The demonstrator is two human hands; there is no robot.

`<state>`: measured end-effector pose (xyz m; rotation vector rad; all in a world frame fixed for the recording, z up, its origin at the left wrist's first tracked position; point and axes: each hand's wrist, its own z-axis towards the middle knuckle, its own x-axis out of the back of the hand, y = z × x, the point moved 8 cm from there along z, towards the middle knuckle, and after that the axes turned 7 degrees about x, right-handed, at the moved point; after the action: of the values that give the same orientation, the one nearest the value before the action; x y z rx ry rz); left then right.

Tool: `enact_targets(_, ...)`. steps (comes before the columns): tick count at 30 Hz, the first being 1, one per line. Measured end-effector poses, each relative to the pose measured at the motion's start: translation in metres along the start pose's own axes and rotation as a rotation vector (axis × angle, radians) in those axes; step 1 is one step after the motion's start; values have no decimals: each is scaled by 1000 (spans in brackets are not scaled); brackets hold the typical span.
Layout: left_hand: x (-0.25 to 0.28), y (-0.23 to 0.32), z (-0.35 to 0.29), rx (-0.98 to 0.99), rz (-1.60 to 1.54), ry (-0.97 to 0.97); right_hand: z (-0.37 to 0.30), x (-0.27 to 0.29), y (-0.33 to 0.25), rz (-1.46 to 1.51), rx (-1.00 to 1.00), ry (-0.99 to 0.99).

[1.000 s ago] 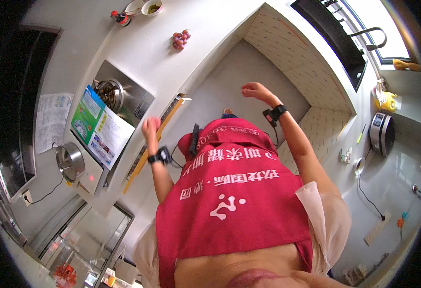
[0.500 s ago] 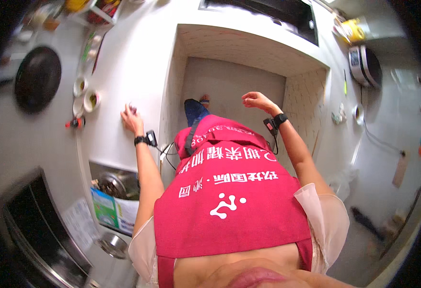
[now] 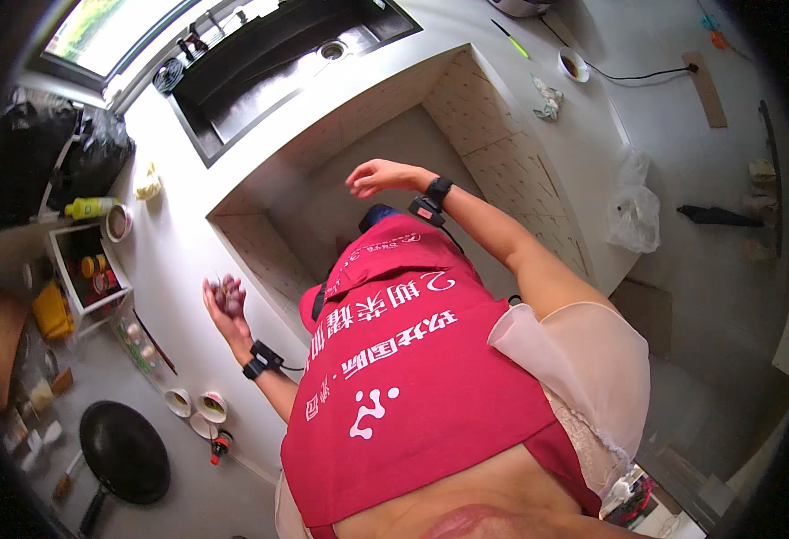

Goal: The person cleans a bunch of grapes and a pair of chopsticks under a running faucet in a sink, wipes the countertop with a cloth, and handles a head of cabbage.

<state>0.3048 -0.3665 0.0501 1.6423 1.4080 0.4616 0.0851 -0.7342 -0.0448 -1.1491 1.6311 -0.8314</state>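
A small bunch of dark purple-red grapes [image 3: 227, 296] rests in my left hand [image 3: 226, 318], with the palm under it and the fingers curled round it. That hand is over the white counter [image 3: 179, 260], close to its inner edge. My right hand [image 3: 384, 179] hangs in the air above the recess in the counter. Its fingers are loosely bent and apart, and I see nothing in them. Both wrists wear a black strap with a small device.
A black sink [image 3: 278, 67] is set into the counter at the upper left, by a window. Along the left are a white rack of jars [image 3: 89, 269], several small bowls [image 3: 213, 407] and a black wok [image 3: 125, 452]. A plastic bag [image 3: 634, 216] lies at right.
My body has turned to the right, so the sink has swung to the upper left of view and the wok lower. The left hand now has the grapes in plain sight.
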Motion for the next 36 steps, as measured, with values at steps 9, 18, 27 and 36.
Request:
enact_targets(9,-230,6,61,-96,320,-424,38,-71,-100,486,106,48)
enact_targets(18,-278,-30,64,-116,588,-567,67,-30,-51,882,61,241)
enact_targets(27,-185,-9,168,115,401,-298,69,-27,-37,791,19,229)
enact_targets(36,-143,-24,318,347,311,-163,76,-29,-42,701,-31,270)
